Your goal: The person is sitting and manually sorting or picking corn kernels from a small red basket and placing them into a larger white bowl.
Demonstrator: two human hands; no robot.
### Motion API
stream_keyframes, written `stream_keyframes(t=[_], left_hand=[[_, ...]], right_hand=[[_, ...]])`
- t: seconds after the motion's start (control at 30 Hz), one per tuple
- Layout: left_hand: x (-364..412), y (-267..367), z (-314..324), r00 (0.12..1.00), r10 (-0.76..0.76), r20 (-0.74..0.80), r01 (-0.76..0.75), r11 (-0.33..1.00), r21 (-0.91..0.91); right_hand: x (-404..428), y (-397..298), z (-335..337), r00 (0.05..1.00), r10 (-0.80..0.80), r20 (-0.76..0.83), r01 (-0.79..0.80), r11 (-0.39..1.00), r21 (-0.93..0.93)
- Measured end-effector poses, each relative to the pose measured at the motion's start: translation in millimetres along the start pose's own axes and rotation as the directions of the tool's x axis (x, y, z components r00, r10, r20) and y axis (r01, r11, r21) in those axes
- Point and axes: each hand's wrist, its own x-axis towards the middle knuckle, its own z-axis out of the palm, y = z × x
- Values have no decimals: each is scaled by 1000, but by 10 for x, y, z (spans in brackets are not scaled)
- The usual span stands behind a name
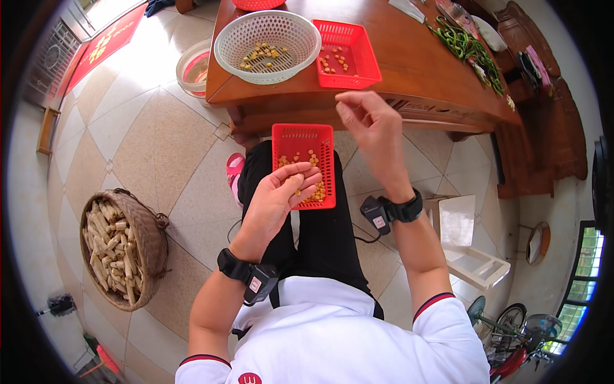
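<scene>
A red plastic basket [303, 137] with yellow corn kernels rests on my thighs. Over its near left part is my left hand [283, 189], palm up, fingers curled around a few corn kernels [298, 192]. My right hand [371, 122] is raised to the right of that basket, near the table edge; thumb and index finger are close together, and whether something small is between them cannot be told. On the wooden table [407, 57] ahead stand a whitish plastic colander [225, 53] and a second red basket [371, 53], both with scattered kernels.
A woven basket [160, 245] of bare corn cobs [112, 249] stands on the tiled floor at left. A round tub [184, 67] is beside the table's left end. Green beans or peppers [467, 53] lie on the table's right. A white stool-like object [475, 269] is on the floor at right.
</scene>
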Motion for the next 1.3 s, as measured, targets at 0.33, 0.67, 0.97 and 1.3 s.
stream_keyframes(t=[0.33,0.67,0.97,1.3], left_hand=[[46,-70,-66,999,9,38,-10,1000,19],[11,-64,-67,995,6,103,-10,999,32],[9,35,27,998,30,53,-38,988,147],[-39,56,-4,981,192,21,-190,940,284]], right_hand=[[-847,19,224,983,-66,173,69,998,-12],[-774,53,284,961,-91,262,120,988,-93],[321,20,26,981,-187,-53,178,974,-143],[-340,90,199,952,-154,263,204,964,-171]])
